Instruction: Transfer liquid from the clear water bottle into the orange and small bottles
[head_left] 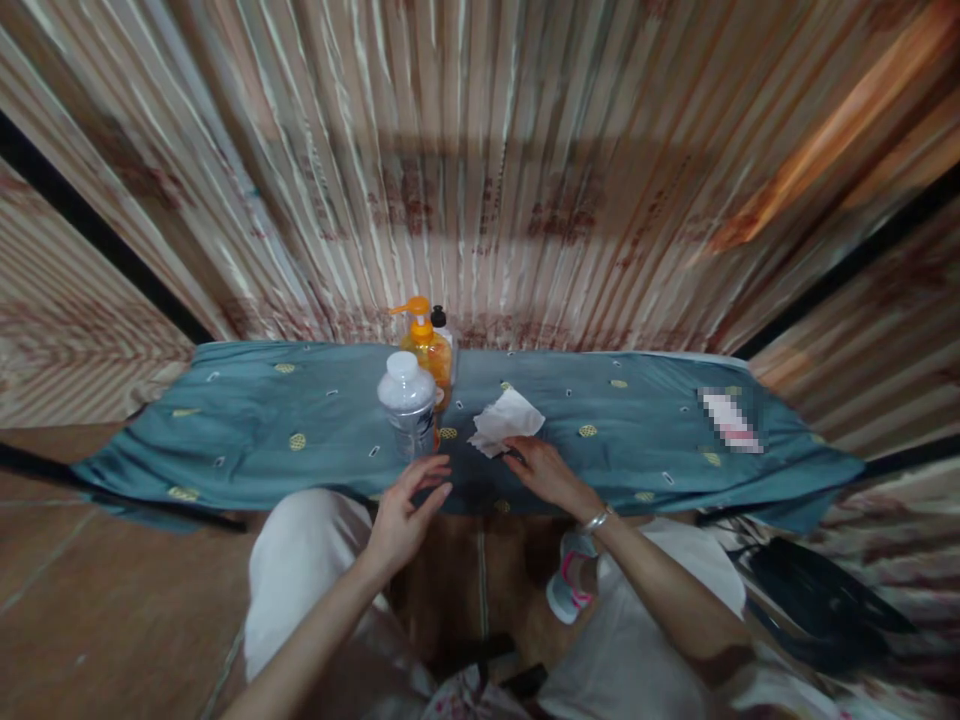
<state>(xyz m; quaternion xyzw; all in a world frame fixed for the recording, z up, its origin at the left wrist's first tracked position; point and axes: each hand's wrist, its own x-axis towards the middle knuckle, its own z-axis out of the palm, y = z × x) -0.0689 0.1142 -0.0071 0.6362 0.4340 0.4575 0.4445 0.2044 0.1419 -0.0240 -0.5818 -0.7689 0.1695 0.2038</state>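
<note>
Got right hand (550,474) at near edge of white paper (510,418), fingers bent and close together; can't tell whether pinching or just touching. Find paper lying crumpled, torn-edged, about mid-table, right of bottles. Wearing silver bracelet (598,519) on right wrist. Got left hand (403,512) just in front of clear bottle (409,408), thumb and fingers parted and loosely curved, gripping nothing. Can't tell if touching bottle. Note clear bottle upright, white cap on, and orange pump bottle (429,352) upright right behind, nozzle pointing left. Add black-capped bottle (439,318) behind that, mostly hidden. See teal cloth (255,440) with yellow motifs draped over table (645,385). Log pixelated item (731,420) at table's right end, well apart from both hands; can't identify. See pleated curtain (480,180) behind table.
</note>
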